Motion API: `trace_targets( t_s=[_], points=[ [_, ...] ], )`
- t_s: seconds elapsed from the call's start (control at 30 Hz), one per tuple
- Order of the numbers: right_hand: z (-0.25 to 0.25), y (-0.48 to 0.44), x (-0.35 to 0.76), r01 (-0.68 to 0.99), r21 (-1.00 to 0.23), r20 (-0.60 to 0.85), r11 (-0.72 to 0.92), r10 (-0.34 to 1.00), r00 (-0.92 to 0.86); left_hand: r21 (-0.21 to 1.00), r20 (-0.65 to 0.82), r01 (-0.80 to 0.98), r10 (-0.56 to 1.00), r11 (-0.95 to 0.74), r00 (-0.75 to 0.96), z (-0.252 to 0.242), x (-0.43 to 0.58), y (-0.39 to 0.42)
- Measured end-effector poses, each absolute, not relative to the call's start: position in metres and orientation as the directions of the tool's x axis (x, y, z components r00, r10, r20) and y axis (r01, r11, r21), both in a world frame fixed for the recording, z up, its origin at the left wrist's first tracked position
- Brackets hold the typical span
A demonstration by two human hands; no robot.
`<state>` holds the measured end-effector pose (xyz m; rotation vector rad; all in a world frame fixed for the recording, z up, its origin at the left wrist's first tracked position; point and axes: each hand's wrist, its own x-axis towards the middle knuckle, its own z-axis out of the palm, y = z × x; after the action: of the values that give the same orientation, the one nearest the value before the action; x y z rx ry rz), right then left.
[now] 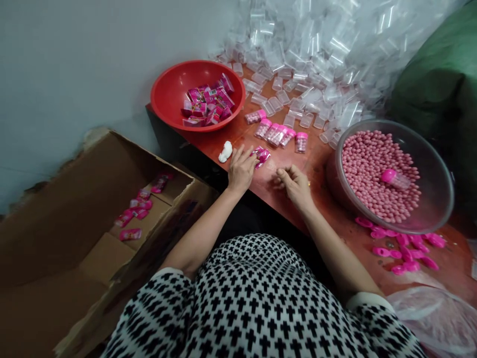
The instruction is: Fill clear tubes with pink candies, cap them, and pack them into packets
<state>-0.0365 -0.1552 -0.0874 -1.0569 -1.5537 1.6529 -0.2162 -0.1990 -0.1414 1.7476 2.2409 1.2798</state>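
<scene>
On my remote feed, a brown cardboard carton [55,214] fills the left side, its floor scattered with pink packets [130,233], beside an orange-red table [320,164]. A heap of clear plastic containers [313,54] covers the table's far side, hemmed in on the right by a bulging green sack [439,79].

In front of the sack, I see a grey translucent bowl [432,184] full of pink beads [372,159], a capped tube [400,180] lying on top. A red bowl [167,94] of shiny packets [214,107] sits at the far left corner; a crumpled plastic bag [439,318] lies at lower right.

Between the bowls, both hands are at the table's near edge. The left hand [241,169] stretches its fingers over one side of a pink packet [262,156], hiding part of it; whether they pinch it, I cannot tell. The right hand [292,181] is curled just beside, thumb near the fingers, its contents hidden from me.

Pink caps [408,253] crowd the grey bowl's near side. Bead-filled tubes [275,134] form a loose row just beyond the packet, blocking the way to the heap, and a white lump [225,151] rests by the left fingertips.
</scene>
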Motion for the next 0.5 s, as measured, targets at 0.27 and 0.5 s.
trace_targets(
  t_s=[0.27,0.5],
  points=[
    [-0.089,-0.13,-0.061,-0.108,-0.984,-0.066,-0.141,0.854,-0.516,0.927,0.243,0.373,0.837,-0.05,-0.491,-0.104,-0.189,-0.221],
    [-0.068,-0.12,-0.046,0.2,-0.978,-0.099,0.064,0.699,-0.709,0.892,-0.327,-0.412,0.894,0.184,-0.307,-0.088,-0.192,-0.223]
  ],
)
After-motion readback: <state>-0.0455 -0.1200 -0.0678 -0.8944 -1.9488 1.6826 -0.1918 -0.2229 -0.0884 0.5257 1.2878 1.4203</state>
